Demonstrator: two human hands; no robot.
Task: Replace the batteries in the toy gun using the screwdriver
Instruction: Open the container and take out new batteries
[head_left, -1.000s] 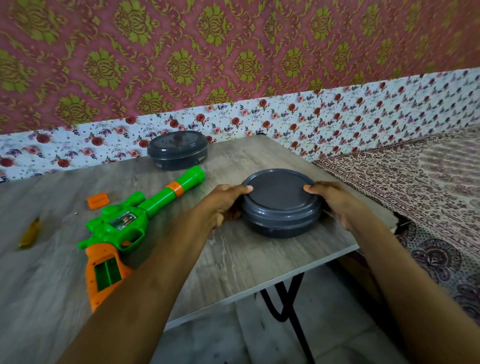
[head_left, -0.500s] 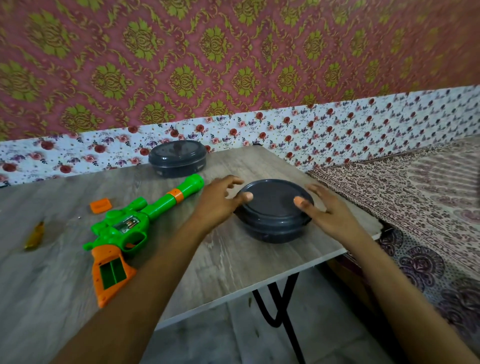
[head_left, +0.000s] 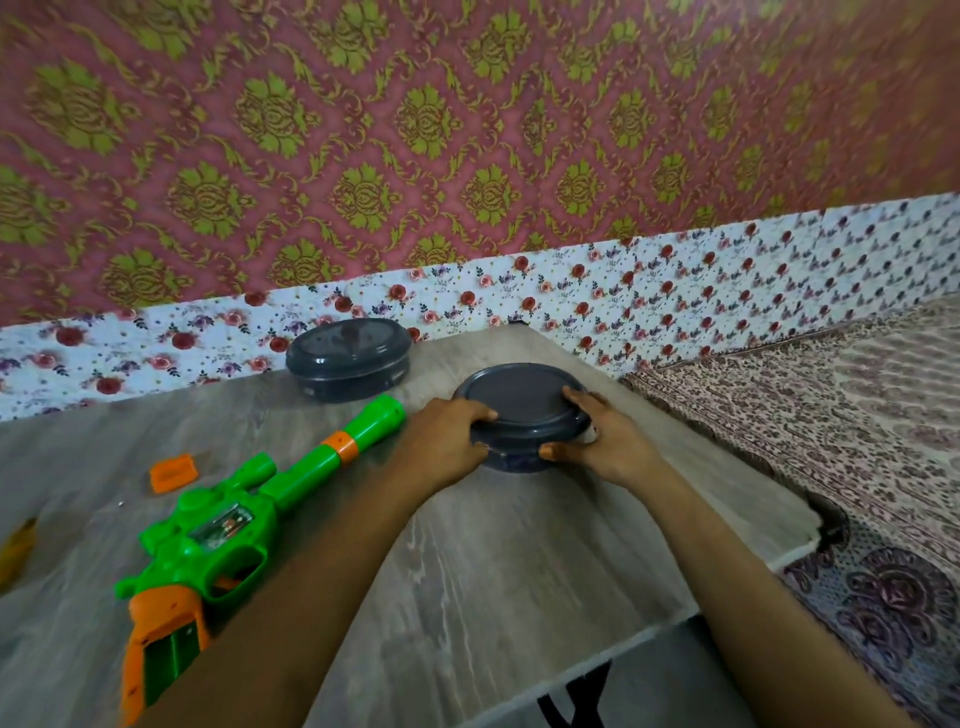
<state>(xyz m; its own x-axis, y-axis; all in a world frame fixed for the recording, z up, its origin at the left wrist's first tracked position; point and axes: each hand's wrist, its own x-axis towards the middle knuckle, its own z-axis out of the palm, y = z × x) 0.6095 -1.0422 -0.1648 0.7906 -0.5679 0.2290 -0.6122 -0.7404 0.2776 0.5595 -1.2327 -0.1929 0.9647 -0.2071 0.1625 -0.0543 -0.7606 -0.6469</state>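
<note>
A green and orange toy gun (head_left: 228, 525) lies on the wooden table (head_left: 498, 561), its orange grip with an open green-lined battery slot pointing toward me. An orange battery cover (head_left: 174, 472) lies loose beside it. A yellow object (head_left: 18, 545), blurred, sits at the left edge. My left hand (head_left: 447, 441) and my right hand (head_left: 597, 436) grip a round dark grey lidded container (head_left: 522, 410) from both sides, thumbs and fingers curled over its rim.
A second dark grey lidded container (head_left: 348, 358) stands at the back by the floral wall. The table's right edge (head_left: 779, 556) borders a patterned bedspread (head_left: 857, 415). A black table leg (head_left: 571, 696) shows below the front edge.
Half a second ago both hands had loosened with fingers spread beside the grey container. Now they clasp its rim again, and the view has shifted so the container sits farther from me.
</note>
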